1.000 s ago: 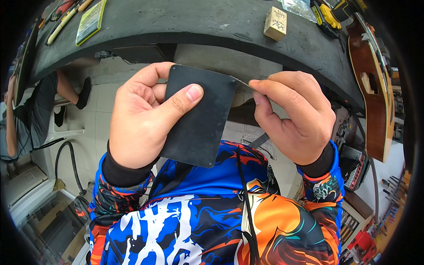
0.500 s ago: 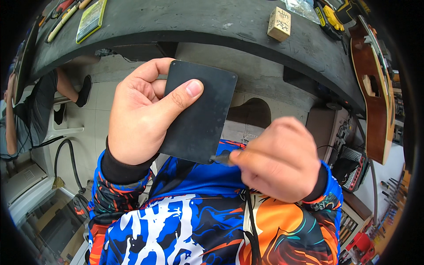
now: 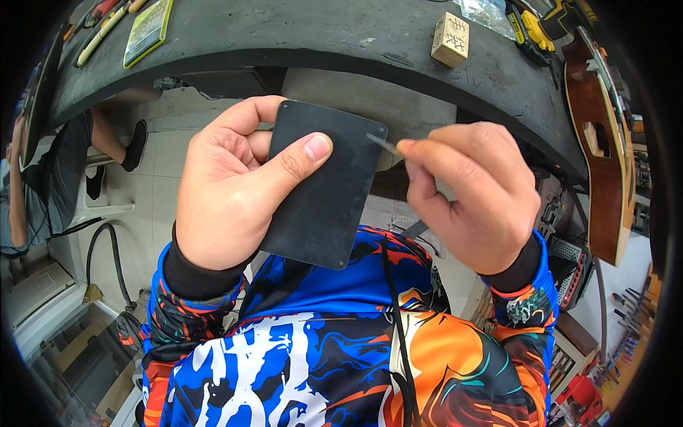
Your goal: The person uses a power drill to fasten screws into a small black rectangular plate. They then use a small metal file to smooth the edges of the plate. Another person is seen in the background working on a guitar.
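Between your two hands, one black plate — gripped along its left side by your left hand, thumb flat across the face, fingers curled behind. Your right hand is in a tight pinch, thumb and index on one thin strip, other fingers folded in. Strip tip overlaps the plate's upper right corner, just left of your right fingertips; blurred, so can't tell if it touches.

Step looks like working the strip at that corner. I'd press the left thumb firmly, brace the right wrist, go light and even at one angle — pushing hard could twist the plate in that grip.

Counts: one plate, one strip, three small corner dots; can't make one out at lower left. Beyond your hands on one bench: one wooden block, one yellow-edged flat packet. Right of your right hand: one guitar body.
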Tool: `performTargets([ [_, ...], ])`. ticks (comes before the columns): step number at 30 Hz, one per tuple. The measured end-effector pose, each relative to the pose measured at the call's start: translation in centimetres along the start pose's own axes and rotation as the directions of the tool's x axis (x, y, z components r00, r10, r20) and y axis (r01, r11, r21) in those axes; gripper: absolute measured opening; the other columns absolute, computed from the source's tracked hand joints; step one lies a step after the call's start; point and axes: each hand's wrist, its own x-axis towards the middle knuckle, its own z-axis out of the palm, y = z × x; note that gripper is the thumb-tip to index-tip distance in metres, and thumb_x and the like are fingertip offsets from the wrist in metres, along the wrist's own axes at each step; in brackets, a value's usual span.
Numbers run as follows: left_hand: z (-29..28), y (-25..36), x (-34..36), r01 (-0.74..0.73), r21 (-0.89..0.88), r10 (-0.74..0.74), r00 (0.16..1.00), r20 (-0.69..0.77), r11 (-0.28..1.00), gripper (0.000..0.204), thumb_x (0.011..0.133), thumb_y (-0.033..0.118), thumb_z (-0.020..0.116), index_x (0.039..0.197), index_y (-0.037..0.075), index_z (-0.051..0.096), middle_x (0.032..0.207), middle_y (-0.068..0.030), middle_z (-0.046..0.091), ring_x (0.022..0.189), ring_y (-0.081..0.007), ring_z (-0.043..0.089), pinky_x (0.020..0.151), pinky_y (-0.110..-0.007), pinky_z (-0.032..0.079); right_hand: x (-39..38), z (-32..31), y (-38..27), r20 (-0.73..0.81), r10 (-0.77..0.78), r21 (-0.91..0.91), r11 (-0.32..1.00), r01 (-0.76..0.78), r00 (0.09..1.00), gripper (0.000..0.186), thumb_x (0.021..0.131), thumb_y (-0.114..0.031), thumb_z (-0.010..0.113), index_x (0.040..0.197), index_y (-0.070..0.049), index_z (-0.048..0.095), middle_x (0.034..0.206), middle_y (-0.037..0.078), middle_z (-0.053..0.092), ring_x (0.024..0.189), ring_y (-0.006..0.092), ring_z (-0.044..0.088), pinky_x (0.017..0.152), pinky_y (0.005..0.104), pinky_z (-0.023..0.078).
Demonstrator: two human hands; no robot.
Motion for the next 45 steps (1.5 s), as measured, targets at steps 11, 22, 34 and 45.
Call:
performTargets([
  [11, -0.1, -0.4, 0.2, -0.022, 0.009, 0.022, 1.000, -0.006, 1.000, 0.031, 0.094, 0.006, 0.069, 0.120, -0.005, 0.056, 0.097, -0.0141, 0.074, 0.081, -0.0149, 0.073, 0.072, -0.026, 0.059, -0.3, -0.6, -1.6, 0.030, 0.046, 0.172, 0.984, -0.050, 0.998, 0.033, 0.064, 0.012, 0.073, 0.094, -0.002, 0.072, 0.081, 0.009, 0.066, 0.069, 0.0233, 0.063, 0.061, 0.0329, 0.049],
  [22, -0.2, -0.4, 0.1, -0.024, 0.001, 0.024, 1.000, 0.002, 1.000, 0.031, 0.094, 0.007, 0.069, 0.119, -0.006, 0.055, 0.097, -0.0151, 0.074, 0.080, -0.0156, 0.073, 0.072, -0.027, 0.060, 0.4, 0.8, -0.1, -0.023, -0.014, 0.037, 0.999, 0.015, 1.000, 0.033, 0.065, 0.012, 0.075, 0.095, -0.002, 0.073, 0.083, 0.010, 0.067, 0.069, 0.0256, 0.064, 0.063, 0.0338, 0.051],
  [34, -0.1, -0.6, 0.7, -0.064, -0.038, 0.063, 0.997, -0.040, 0.997, 0.024, 0.094, 0.006, 0.071, 0.111, -0.005, 0.059, 0.089, -0.0127, 0.075, 0.074, -0.0134, 0.072, 0.064, -0.026, 0.059, -3.0, 1.0, -5.4, 0.031, 0.073, 0.431, 0.899, -0.080, 0.997, 0.031, 0.063, -0.005, 0.076, 0.093, 0.000, 0.071, 0.081, 0.009, 0.066, 0.065, 0.0220, 0.063, 0.059, 0.0336, 0.049],
  [45, -0.8, -2.9, 1.5, -0.131, -0.149, 0.111, 0.984, -0.140, 0.980, 0.031, 0.089, 0.003, 0.074, 0.110, -0.001, 0.051, 0.097, -0.0105, 0.070, 0.084, -0.0136, 0.069, 0.073, -0.026, 0.057, -4.2, 1.8, -4.0, -0.104, 0.454, 0.324, 0.857, -0.402, 0.885, 0.025, 0.067, 0.009, 0.076, 0.090, -0.002, 0.071, 0.082, 0.011, 0.069, 0.073, 0.0255, 0.068, 0.066, 0.0327, 0.053],
])
